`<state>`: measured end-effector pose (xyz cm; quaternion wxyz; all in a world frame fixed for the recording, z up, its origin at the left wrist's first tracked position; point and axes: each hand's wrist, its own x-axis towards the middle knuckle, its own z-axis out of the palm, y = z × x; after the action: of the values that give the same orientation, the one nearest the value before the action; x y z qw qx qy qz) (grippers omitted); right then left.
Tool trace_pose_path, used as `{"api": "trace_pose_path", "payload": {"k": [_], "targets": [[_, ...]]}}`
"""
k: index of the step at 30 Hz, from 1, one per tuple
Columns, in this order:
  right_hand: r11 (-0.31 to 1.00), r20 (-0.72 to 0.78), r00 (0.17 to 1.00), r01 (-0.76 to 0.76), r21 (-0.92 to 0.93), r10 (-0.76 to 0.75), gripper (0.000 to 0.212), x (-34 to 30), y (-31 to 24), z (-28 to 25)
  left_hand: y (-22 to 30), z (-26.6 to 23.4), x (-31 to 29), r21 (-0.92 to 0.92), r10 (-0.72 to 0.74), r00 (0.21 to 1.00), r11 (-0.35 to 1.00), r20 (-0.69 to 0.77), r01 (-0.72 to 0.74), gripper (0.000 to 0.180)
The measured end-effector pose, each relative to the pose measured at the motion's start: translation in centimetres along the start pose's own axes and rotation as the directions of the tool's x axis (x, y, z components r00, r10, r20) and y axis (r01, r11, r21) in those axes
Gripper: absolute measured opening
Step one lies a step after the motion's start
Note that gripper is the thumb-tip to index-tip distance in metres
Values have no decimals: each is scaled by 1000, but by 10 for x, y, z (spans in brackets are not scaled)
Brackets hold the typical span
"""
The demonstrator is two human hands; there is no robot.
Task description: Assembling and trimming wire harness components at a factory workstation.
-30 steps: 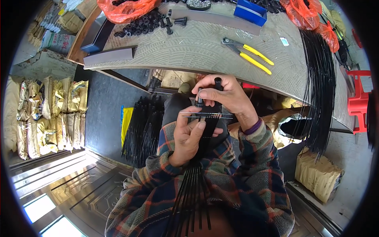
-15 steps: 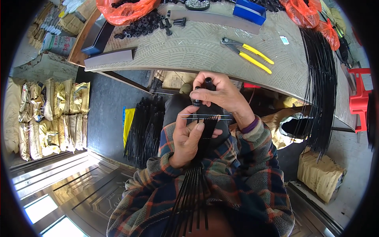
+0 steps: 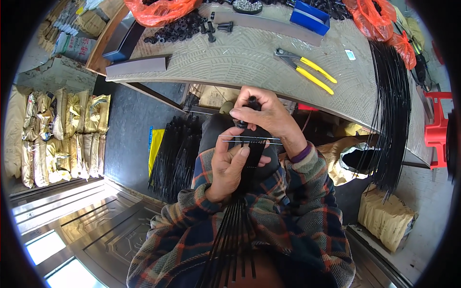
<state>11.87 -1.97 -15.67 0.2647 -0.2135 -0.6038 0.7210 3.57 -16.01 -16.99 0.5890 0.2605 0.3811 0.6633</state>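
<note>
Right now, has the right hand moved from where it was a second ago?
Yes. Judged against the pliers on the table, the right hand has moved slightly left.

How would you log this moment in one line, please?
left hand: holding black strips | right hand: gripping black tubular piece | yellow-handled pliers: lying on table

Right hand (image 3: 265, 115) shifted left, black cylinder (image 3: 252, 101) too
</note>
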Motion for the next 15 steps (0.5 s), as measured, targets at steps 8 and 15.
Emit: {"api": "trace_pose_path", "payload": {"k": [8, 15], "targets": [[979, 99, 982, 171, -109, -161, 18, 1, -3, 6, 4, -2, 2, -21, 19, 999, 1000, 25, -18, 22], [986, 124, 987, 116, -117, -101, 17, 1, -9, 5, 5, -2, 5, -41, 30, 999, 999, 13, -29, 16]]}}
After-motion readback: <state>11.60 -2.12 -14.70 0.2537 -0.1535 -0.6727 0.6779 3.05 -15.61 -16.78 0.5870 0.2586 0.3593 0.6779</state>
